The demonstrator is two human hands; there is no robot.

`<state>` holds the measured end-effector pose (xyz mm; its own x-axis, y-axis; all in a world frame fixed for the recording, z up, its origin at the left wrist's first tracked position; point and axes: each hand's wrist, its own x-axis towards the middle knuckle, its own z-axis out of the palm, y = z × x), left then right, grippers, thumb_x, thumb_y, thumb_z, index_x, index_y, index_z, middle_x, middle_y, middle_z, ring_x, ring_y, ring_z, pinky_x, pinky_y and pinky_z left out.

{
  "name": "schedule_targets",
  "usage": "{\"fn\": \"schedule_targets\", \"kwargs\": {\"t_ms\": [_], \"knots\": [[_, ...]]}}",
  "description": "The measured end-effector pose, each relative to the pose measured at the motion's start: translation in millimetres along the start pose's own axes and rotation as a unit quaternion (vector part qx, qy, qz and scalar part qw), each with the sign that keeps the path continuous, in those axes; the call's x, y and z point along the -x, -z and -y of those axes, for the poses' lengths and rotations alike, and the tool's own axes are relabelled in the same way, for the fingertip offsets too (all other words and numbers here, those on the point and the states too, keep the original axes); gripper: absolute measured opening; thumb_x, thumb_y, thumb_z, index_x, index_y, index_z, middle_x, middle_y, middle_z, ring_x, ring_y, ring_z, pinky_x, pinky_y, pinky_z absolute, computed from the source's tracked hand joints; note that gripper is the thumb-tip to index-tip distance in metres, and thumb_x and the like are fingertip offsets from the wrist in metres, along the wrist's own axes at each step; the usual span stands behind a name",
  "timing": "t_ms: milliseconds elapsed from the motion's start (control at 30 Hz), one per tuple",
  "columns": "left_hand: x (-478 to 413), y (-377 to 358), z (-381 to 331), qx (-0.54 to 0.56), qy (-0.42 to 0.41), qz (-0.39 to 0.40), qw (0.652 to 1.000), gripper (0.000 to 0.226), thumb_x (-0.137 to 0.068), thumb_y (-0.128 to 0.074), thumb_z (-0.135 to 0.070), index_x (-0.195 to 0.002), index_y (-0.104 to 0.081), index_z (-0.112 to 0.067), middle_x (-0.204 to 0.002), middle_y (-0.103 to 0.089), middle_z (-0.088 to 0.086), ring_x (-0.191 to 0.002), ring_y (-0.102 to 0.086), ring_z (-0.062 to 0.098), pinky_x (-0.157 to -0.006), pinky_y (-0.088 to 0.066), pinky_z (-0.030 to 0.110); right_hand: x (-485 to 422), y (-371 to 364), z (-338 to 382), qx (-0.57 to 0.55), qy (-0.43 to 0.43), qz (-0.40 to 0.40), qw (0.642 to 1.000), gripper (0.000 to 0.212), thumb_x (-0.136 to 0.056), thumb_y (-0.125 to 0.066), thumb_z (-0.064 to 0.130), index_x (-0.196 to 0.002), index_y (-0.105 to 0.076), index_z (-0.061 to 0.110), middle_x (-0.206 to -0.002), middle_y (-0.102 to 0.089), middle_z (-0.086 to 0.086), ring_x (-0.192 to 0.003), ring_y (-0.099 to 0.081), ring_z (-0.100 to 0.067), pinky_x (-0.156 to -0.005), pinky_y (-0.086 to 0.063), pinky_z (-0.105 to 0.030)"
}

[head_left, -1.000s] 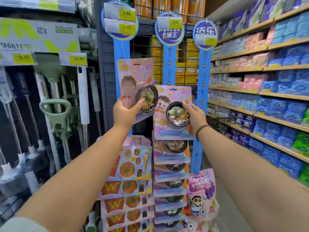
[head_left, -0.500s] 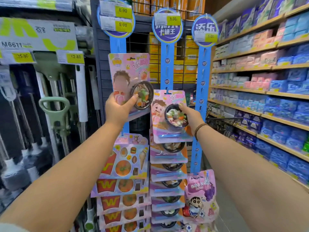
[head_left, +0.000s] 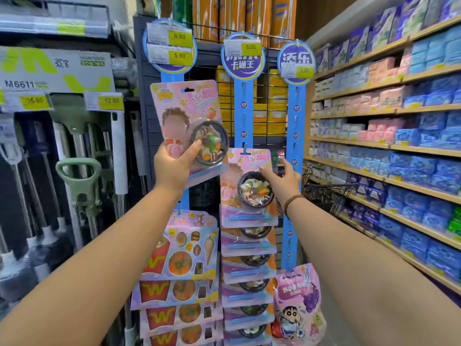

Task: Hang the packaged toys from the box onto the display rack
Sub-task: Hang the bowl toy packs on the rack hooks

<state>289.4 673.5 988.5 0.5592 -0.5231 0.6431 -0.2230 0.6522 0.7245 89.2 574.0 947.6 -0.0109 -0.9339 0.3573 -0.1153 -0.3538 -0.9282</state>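
Observation:
My left hand [head_left: 174, 163] grips a pink packaged toy [head_left: 187, 116] with a bowl of toy food, held up in front of the left blue hanging strip [head_left: 172, 78]. On the middle strip [head_left: 245, 108] a second toy package [head_left: 247, 186] hangs from a hook at the top of a column of like packages. My right hand [head_left: 282, 181] is beside that package with fingers spread, its fingertips at the card's upper right edge. The right strip [head_left: 295, 126] carries a pink bag [head_left: 296, 303] near its bottom. The box is not in view.
Food-sticker toy cards [head_left: 179, 258] hang low on the left strip. Mops and handles [head_left: 79, 171] stand at the left. Shelves of blue and pink packs [head_left: 399, 146] line the aisle on the right, with a wire basket [head_left: 326, 193] behind my right wrist.
My right hand has let go of the package on the middle strip and opened; the package now hangs on its own. My left hand keeps holding its toy up.

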Motion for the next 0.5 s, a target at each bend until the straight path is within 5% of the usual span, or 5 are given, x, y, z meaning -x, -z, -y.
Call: {"fn": "schedule_targets", "kwargs": {"t_ms": [200, 333, 400, 500], "knots": [[-7, -20, 8, 0.007, 0.067, 0.048, 0.997, 0.022, -0.081, -0.073, -0.024, -0.088, -0.053, -0.018, -0.095, -0.060, 0.006, -0.091, -0.059, 0.022, -0.088, -0.052, 0.043, -5, -21, 31, 0.071, 0.104, 0.014, 0.992, 0.051, -0.094, -0.048, 0.044, -0.141, -0.042, 0.025, -0.144, -0.031, -0.003, -0.136, -0.026, -0.024, -0.113, -0.025, -0.048], [-12, -33, 8, 0.036, 0.101, 0.058, 0.993, 0.034, -0.075, -0.075, -0.031, -0.078, -0.046, -0.015, -0.082, -0.050, 0.005, -0.080, -0.052, 0.019, -0.074, -0.049, 0.033, -5, -26, 46, -0.037, 0.074, 0.103, 0.991, 0.052, -0.098, -0.043, 0.041, -0.143, -0.039, 0.016, -0.133, -0.048, 0.001, -0.124, -0.045, -0.015, -0.099, -0.035, -0.030], [-15, -42, 3, 0.061, 0.139, 0.064, 0.986, 0.026, -0.082, -0.070, -0.029, -0.087, -0.049, -0.014, -0.083, -0.053, 0.001, -0.077, -0.054, 0.013, -0.066, -0.047, 0.023, -9, -23, 51, -0.056, 0.073, 0.110, 0.990, 0.048, -0.099, -0.040, 0.042, -0.136, -0.048, 0.013, -0.123, -0.054, 0.001, -0.116, -0.050, -0.014, -0.092, -0.036, -0.026], [-19, -57, -5, 0.061, 0.212, 0.114, 0.969, 0.044, -0.087, -0.063, -0.037, -0.118, -0.051, -0.009, -0.097, -0.055, -0.007, -0.099, -0.054, 0.012, -0.076, -0.044, 0.031, -18, -21, 49, -0.094, 0.036, 0.076, 0.992, 0.029, -0.099, -0.040, 0.039, -0.106, -0.057, 0.018, -0.089, -0.057, 0.008, -0.087, -0.054, -0.013, -0.078, -0.043, -0.021]]}}
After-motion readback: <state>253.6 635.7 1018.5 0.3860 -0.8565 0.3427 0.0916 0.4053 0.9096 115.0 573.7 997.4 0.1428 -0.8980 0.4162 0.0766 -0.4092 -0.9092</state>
